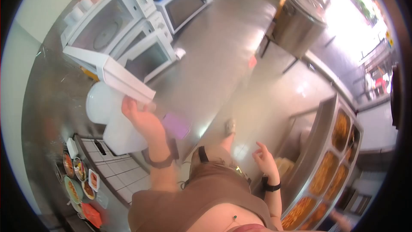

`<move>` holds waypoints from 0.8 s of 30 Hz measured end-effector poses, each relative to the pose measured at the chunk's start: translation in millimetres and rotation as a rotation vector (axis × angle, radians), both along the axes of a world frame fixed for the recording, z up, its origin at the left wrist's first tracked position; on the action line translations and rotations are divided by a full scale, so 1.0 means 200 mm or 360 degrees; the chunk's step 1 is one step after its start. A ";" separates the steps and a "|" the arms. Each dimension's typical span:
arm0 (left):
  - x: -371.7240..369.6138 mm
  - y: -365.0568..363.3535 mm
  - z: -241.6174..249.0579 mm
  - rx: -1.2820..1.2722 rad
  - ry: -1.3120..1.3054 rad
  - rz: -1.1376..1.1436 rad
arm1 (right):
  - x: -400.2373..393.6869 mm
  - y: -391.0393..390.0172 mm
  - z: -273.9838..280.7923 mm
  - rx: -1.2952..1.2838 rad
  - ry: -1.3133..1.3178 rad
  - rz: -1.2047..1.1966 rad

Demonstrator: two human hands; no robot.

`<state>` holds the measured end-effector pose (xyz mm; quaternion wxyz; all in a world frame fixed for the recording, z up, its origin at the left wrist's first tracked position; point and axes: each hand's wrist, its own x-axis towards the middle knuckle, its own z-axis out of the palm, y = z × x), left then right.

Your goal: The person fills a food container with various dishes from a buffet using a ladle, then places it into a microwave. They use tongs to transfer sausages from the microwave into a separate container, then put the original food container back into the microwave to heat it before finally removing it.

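Observation:
My left hand (139, 115) is raised at the free edge of the open white microwave door (122, 77), its fingers curled against the lower end of the door. Behind that door the upper microwave (105, 23) shows its glass turntable. White plastic containers (122, 133) lie beside and below my left hand, and a purple item (176, 125) is on the steel counter to its right. My right hand (264, 160) hangs at my side with its fingers apart and nothing in them, near the steel food warmer (296, 174).
A second open microwave (150, 53) is below the first. A large steel pot (299, 23) stands at the upper right. Bowls of food (80, 169) sit at the lower left, and trays of food (322, 174) fill the warmer. Another person's hand (341, 221) shows at the lower right.

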<state>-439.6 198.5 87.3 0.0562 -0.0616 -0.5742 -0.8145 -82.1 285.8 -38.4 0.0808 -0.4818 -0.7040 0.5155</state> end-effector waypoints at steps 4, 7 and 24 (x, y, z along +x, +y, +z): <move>-0.13 0.10 -0.08 -0.0203 0.0009 0.0208 | -0.16 0.54 -0.02 0.0324 -0.0171 0.0320; -0.12 0.20 -0.06 -0.0091 -0.0006 0.0251 | -0.39 0.87 0.08 0.0248 -0.0038 0.0444; -0.74 0.80 0.21 -0.1515 -0.0085 0.0228 | -2.53 1.55 0.22 0.0107 0.1137 0.1775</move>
